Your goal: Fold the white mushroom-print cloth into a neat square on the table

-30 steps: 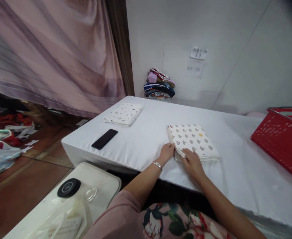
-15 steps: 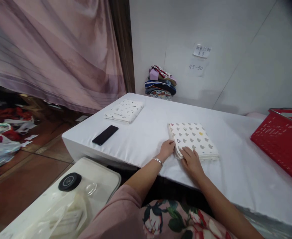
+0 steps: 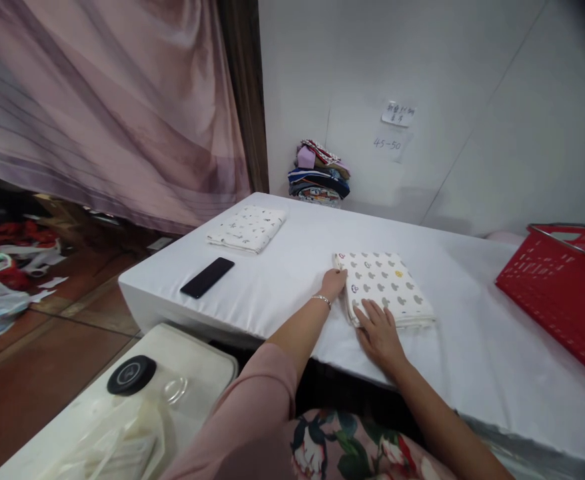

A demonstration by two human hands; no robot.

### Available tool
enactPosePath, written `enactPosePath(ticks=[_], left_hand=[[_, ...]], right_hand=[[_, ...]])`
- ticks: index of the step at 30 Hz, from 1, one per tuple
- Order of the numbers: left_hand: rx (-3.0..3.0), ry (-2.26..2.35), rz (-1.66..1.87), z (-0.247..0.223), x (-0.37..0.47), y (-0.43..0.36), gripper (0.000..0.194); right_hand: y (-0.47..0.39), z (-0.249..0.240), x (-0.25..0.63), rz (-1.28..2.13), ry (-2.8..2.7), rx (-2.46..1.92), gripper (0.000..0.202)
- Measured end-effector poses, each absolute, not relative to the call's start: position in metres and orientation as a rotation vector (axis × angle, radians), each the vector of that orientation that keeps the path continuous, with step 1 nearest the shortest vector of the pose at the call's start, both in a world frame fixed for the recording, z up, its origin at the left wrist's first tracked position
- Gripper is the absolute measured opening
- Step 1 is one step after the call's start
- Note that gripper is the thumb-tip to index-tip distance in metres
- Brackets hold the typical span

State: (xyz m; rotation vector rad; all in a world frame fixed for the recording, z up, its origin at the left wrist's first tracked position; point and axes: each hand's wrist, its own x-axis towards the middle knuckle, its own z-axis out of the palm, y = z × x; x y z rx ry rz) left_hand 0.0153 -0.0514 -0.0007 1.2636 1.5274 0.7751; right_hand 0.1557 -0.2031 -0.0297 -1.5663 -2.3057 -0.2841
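Folded cloth [image 3: 385, 287], a soft, layered square with small grey shapes, was laid on the smooth, white-covered bench [image 3: 282, 293]. Its near edge was partly hidden by the right hand [image 3: 380, 333], whose fingers [image 3: 372, 312] were loosely spread on top. The left hand [image 3: 333, 283] was curled at the left edge; whether the cloth was pinched could not be told. The red plastic basket [image 3: 562, 293] was cut off.

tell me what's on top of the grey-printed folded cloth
The right hand rests on the near left part of the folded cloth, covering any print there, which cannot be seen. The left hand is at the cloth's left edge.
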Motion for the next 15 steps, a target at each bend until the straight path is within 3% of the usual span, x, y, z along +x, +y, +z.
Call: enactPosePath(ticks=[9, 15], left_hand=[[1.251, 1.561, 0.651, -0.005, 0.021, -0.022, 0.038], [1.317, 1.601, 0.65, -0.003, 0.017, -0.026, 0.03]], right_hand=[[-0.203, -0.03, 0.154, -0.344, -2.312, -1.551, 0.048], [-0.203, -0.03, 0.153, -0.321, -2.28, -1.518, 0.045]])
